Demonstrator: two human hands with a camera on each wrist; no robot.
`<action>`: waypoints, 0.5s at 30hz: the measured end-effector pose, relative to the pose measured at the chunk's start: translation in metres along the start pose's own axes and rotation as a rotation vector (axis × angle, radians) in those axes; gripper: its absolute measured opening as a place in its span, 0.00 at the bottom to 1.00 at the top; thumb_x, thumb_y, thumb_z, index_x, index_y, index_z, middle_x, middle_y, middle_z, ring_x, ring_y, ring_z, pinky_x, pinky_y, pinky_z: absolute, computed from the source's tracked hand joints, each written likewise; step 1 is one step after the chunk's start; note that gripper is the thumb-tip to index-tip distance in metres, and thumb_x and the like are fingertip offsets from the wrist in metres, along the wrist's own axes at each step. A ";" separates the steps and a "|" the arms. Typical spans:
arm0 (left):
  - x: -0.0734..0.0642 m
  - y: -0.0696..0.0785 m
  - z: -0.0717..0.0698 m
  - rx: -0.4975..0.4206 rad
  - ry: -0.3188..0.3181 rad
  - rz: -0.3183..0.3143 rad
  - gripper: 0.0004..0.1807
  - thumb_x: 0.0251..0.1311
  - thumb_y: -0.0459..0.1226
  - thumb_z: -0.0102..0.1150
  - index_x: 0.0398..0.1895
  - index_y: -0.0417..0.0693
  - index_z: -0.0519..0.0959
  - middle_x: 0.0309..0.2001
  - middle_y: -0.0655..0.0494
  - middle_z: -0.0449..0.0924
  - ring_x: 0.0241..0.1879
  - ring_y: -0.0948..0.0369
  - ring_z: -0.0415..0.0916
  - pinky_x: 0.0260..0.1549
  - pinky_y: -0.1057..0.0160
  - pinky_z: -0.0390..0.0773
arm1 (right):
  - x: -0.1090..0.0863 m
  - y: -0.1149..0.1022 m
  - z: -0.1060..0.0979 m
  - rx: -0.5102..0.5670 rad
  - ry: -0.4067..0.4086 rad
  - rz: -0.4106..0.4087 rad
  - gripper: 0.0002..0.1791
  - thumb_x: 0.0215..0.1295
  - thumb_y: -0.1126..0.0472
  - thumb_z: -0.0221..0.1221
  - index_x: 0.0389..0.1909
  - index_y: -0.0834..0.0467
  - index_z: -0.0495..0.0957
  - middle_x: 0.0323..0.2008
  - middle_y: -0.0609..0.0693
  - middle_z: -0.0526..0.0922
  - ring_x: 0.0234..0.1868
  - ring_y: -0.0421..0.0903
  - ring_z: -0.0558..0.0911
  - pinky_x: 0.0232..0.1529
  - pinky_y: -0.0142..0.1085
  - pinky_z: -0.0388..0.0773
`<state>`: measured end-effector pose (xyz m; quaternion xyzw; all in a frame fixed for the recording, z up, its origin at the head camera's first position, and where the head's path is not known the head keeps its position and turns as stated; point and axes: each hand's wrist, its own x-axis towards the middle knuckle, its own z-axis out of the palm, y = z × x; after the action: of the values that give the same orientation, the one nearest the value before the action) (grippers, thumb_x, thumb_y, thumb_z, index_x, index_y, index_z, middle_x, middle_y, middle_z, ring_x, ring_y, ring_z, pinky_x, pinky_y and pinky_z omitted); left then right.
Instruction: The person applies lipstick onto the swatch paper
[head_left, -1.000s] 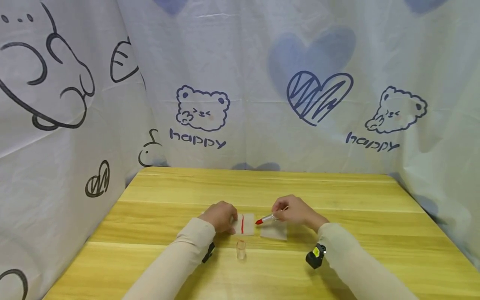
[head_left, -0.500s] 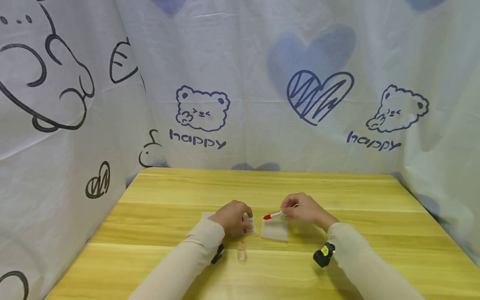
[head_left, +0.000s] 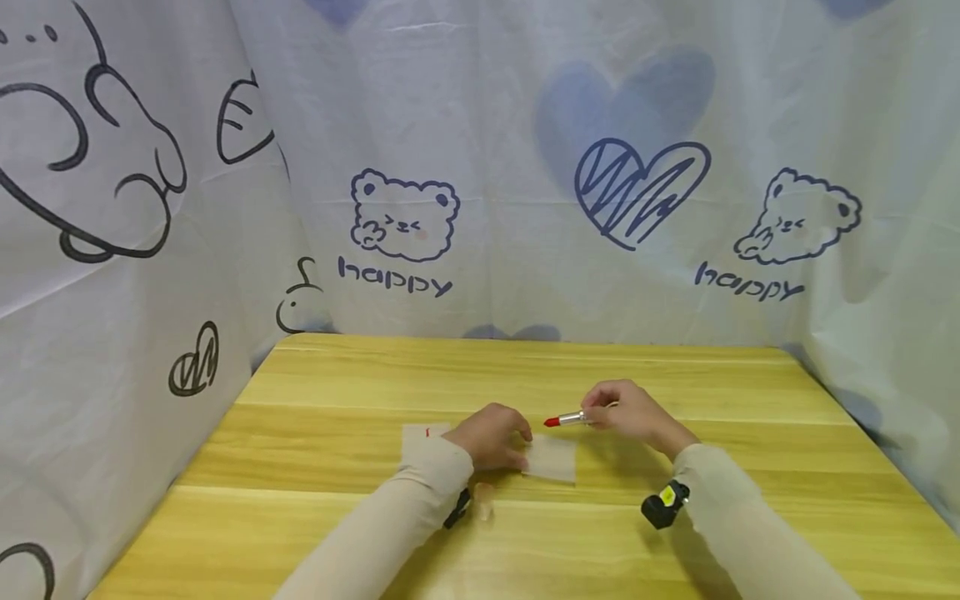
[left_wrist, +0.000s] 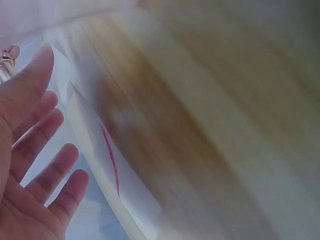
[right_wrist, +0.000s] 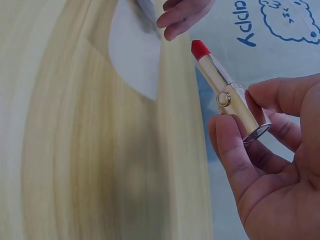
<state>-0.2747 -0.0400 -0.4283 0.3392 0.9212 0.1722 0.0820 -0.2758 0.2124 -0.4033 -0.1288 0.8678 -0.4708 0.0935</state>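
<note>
My right hand (head_left: pixel 633 412) pinches a lipstick (head_left: pixel 566 419) by its silver base between thumb and fingers. Its red tip (right_wrist: pixel 200 49) is out and points left, above the table. My left hand (head_left: pixel 491 437) hovers at the left edge of a blank white paper square (head_left: pixel 553 460); its fingers (left_wrist: pixel 60 165) are loosely spread and hold nothing. Whether they touch the paper I cannot tell. To the left, another white paper square (head_left: pixel 416 437) with a red stroke shows partly past my left wrist. My left hand hides the place between the two squares.
A small clear cap (head_left: pixel 484 493) stands near my left wrist. The wooden table (head_left: pixel 675 375) ends at a printed white curtain (head_left: pixel 487 250) at the back, with curtain on both sides too. A black wrist camera (head_left: pixel 665 502) sits at my right cuff.
My left hand has slid right, off the middle red-striped paper to the blank one, covering the middle square. My right hand has drawn the lipstick right and away from the papers.
</note>
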 end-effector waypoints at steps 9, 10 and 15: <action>0.007 0.007 0.002 0.127 -0.100 0.044 0.18 0.54 0.46 0.71 0.47 0.51 0.85 0.49 0.62 0.83 0.51 0.64 0.76 0.53 0.68 0.72 | 0.000 0.010 0.001 -0.035 -0.004 0.002 0.04 0.65 0.66 0.59 0.35 0.63 0.80 0.31 0.52 0.78 0.33 0.48 0.78 0.38 0.43 0.81; 0.007 0.008 0.002 0.138 -0.098 0.036 0.18 0.53 0.47 0.71 0.47 0.52 0.86 0.48 0.62 0.83 0.51 0.63 0.77 0.53 0.68 0.72 | -0.001 0.010 0.002 -0.040 -0.005 -0.001 0.04 0.65 0.66 0.59 0.35 0.63 0.80 0.31 0.52 0.78 0.33 0.48 0.78 0.37 0.42 0.81; 0.004 0.008 0.003 0.171 -0.072 -0.015 0.18 0.52 0.48 0.72 0.45 0.53 0.87 0.46 0.64 0.83 0.49 0.62 0.77 0.51 0.66 0.74 | 0.001 0.015 0.007 -0.059 -0.016 -0.036 0.03 0.64 0.67 0.60 0.33 0.63 0.81 0.29 0.51 0.78 0.30 0.46 0.77 0.32 0.38 0.78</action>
<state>-0.2718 -0.0305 -0.4281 0.3442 0.9314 0.0799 0.0870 -0.2773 0.2144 -0.4195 -0.1508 0.8781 -0.4454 0.0880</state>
